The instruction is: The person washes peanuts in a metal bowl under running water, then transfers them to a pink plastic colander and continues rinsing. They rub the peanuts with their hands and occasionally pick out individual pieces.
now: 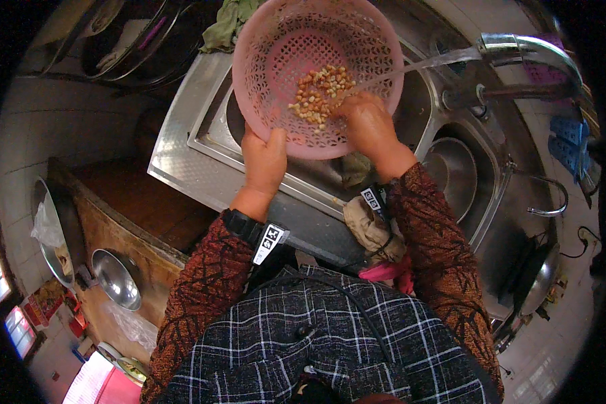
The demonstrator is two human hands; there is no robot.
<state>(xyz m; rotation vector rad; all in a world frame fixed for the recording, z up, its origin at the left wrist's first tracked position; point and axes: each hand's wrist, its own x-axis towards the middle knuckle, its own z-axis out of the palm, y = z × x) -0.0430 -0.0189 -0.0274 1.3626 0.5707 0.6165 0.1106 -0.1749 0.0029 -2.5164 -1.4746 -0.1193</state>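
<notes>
A pink perforated plastic basket is held tilted over a steel sink basin. My left hand grips its near left rim, thumb on the inside. Small brown and pale kernels, perhaps peanuts, lie in a loose pile on the basket's floor. My right hand reaches over the near right rim, its curled fingers at the pile's edge; whether they hold any kernels is hidden. A stream of water runs from the chrome faucet into the basket beside that hand.
Right of the basin, a second basin holds a round metal bowl. A smaller curved tap stands beyond it. A beige cloth hangs at the sink's front edge, and a green cloth lies behind. Leftward, a metal bowl rests on a wooden surface.
</notes>
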